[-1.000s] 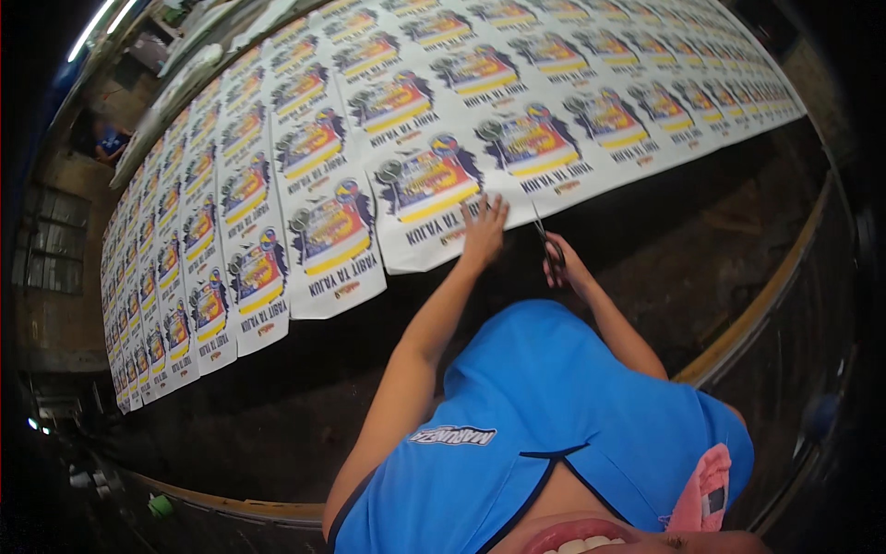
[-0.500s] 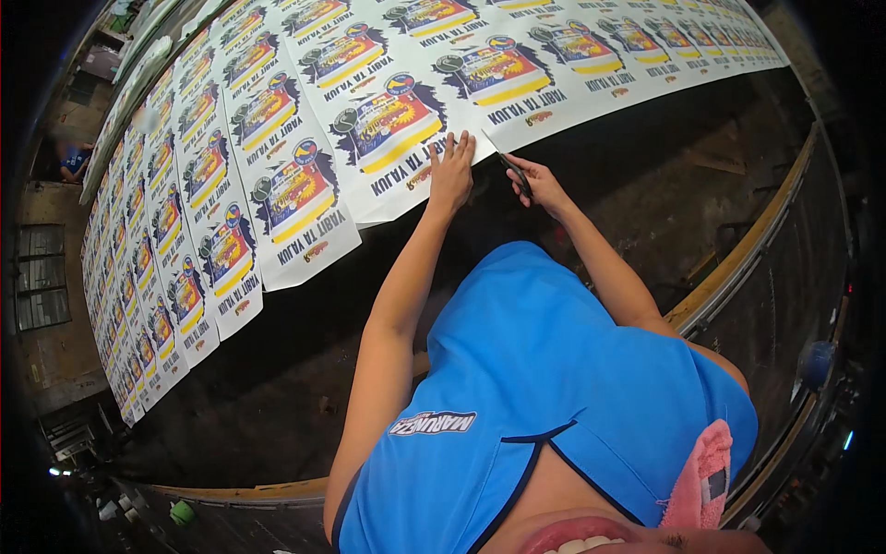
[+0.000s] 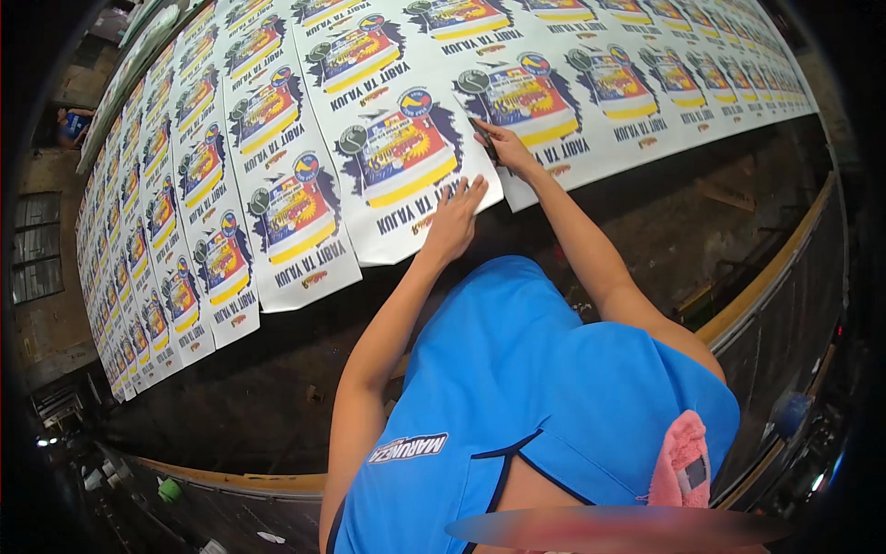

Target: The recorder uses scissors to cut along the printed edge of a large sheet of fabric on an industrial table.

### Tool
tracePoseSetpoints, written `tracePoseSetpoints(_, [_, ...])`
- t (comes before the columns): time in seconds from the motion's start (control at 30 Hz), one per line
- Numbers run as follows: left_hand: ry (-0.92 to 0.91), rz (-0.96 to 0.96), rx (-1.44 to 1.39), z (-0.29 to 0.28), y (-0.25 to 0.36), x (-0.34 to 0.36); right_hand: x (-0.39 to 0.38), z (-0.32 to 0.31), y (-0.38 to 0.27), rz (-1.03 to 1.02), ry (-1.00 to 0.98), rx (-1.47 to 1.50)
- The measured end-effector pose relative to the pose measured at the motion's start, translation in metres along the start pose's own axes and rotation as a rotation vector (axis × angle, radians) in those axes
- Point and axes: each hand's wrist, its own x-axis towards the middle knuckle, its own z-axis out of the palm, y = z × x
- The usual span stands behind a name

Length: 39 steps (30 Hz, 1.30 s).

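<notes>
A long white printed sheet (image 3: 380, 222) with repeated red, yellow and blue pictures is spread ahead of me. My left hand (image 3: 455, 220) lies on its near edge, fingers stretched over the corner of one strip. In my right hand (image 3: 508, 148) is a black-handled cutting tool (image 3: 484, 140), closed in the fingers. Its blade is hidden, so I cannot tell scissors from a knife. From the tool down to the near edge runs a cut. It separates the left hand's strip from the printed sheet (image 3: 600, 152) on the right.
Several cut strips (image 3: 309, 286) hang over the near edge at the left, side by side. A dark recess lies below the sheet, with a wooden rail (image 3: 775, 268) at the right. Someone in blue (image 3: 74, 127) is at the far left.
My right hand has moved forward and slightly left with the cutting tool, and the cut between the two pieces has lengthened away from me. The left hand stays at the near edge, slightly lower.
</notes>
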Motion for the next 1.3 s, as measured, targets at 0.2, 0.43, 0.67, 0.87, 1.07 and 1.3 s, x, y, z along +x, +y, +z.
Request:
tracePoseSetpoints(0.2, [-0.220,-0.147,-0.428,-0.045,-0.007,0.017,0.106,0.001,-0.006,-0.015,-0.079,0.077])
tracePoseSetpoints(0.43, [-0.371,-0.465,-0.890,-0.077,-0.024,0.027,0.245,0.019,-0.026,-0.065,-0.104,0.109])
tracePoseSetpoints(0.67, [-0.135,-0.762,-1.254,-0.035,-0.050,0.028,0.442,-0.030,-0.025,-0.239,-0.016,0.086])
tracePoseSetpoints(0.87, [-0.069,-1.101,-1.193,-0.014,-0.047,-0.006,0.547,0.051,-0.054,-0.226,-0.048,-0.263])
tracePoseSetpoints(1.07, [0.039,-0.857,-1.209,-0.020,-0.041,0.036,0.619,0.004,-0.109,-0.289,-0.072,0.099])
tracePoseSetpoints(1.3, [0.048,-0.682,-0.299,-0.020,-0.040,0.044,0.433,0.003,-0.078,-0.182,0.008,0.318])
